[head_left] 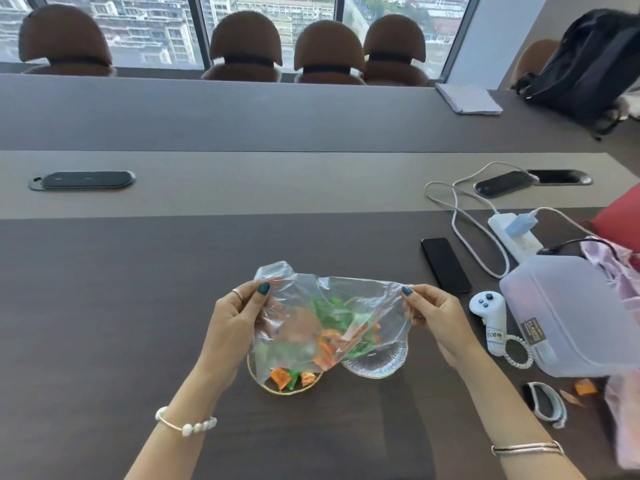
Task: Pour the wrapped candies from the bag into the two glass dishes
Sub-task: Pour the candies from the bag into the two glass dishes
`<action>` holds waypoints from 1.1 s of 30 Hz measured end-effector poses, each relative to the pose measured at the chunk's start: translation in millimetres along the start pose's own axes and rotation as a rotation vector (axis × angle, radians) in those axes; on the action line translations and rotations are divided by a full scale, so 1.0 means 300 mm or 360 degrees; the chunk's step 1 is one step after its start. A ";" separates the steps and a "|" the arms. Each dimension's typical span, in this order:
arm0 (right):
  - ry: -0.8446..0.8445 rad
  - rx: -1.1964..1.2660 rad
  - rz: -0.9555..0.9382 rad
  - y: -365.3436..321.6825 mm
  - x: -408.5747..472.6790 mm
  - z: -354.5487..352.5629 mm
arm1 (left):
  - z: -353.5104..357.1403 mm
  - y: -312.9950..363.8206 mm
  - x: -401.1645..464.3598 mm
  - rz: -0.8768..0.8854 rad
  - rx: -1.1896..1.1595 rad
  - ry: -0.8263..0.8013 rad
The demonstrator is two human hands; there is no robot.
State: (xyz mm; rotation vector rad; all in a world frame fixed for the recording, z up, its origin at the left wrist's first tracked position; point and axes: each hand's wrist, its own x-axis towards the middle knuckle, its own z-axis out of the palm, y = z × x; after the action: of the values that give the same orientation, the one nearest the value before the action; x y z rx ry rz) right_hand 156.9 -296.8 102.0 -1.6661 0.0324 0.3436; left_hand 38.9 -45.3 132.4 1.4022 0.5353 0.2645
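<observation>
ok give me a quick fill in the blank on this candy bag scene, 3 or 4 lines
1. The clear plastic bag is held up by ____ hands, the left hand and the right hand.
2. The left glass dish already holds a few candies, while the right glass dish looks ____.
3. The candy wrappers are green and ____.
4. The black phone lies on the table to the ____ of the bag.

Missing words: two; empty; orange; right

long dark table [138, 306] | brown chairs [246, 43] — four abreast | daylit windows [156, 26]
</observation>
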 end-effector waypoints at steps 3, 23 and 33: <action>0.0018 0.0022 0.0061 0.045 0.026 -0.056 | 0.087 0.007 -0.005 0.0004 -0.0021 -0.0067; -0.0094 0.0121 0.0247 0.111 0.072 -0.089 | 0.187 0.175 -0.026 0.0286 -0.0246 -0.0266; 0.0059 0.0169 0.0034 0.103 0.052 -0.116 | 0.020 0.043 0.016 0.0153 0.0068 -0.0235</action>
State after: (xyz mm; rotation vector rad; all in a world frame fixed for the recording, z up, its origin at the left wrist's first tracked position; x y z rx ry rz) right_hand 172.1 -331.9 71.2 -1.5677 0.0947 0.3219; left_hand 47.9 -46.1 144.5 1.4780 0.3545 0.2256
